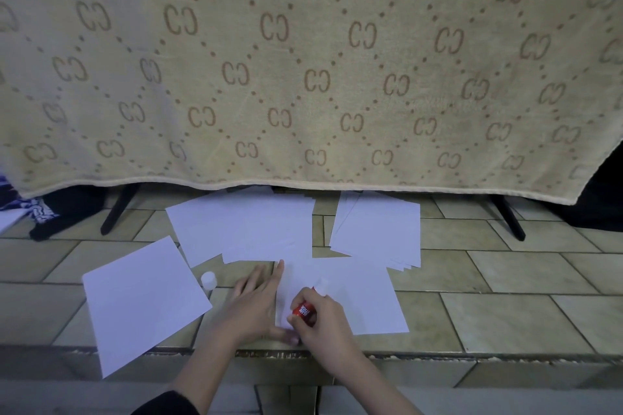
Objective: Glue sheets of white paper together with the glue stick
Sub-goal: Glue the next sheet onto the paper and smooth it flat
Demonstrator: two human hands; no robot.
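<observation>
head view: your right hand (315, 320) curls its fingers around the red glue stick with white lettering (303, 309), clamped on its barrel, with the pale glue tip pointing away from you onto the flat white paper sheet under your hands (364, 300). your left hand (258, 300) lies on the left edge of that same sheet, fingers straight and spread, pressing it flat against the beige tiled floor (505, 307); the thumb reaches toward the sheet's near left corner, right by your right hand.

taking that sheet as the landmark: the small white glue cap (209, 280) stands on the tiles just left of it, beyond your left fingertips. further left lies a single tilted white sheet (145, 300), apart from it. just beyond it, overlapping its far edge, is a group of overlapping white sheets (242, 229). beyond and to its right sits a fanned stack of white paper (377, 229). behind all the paper hangs a beige patterned blanket (303, 77), with thin black stand legs (118, 209) showing beneath its hem.
</observation>
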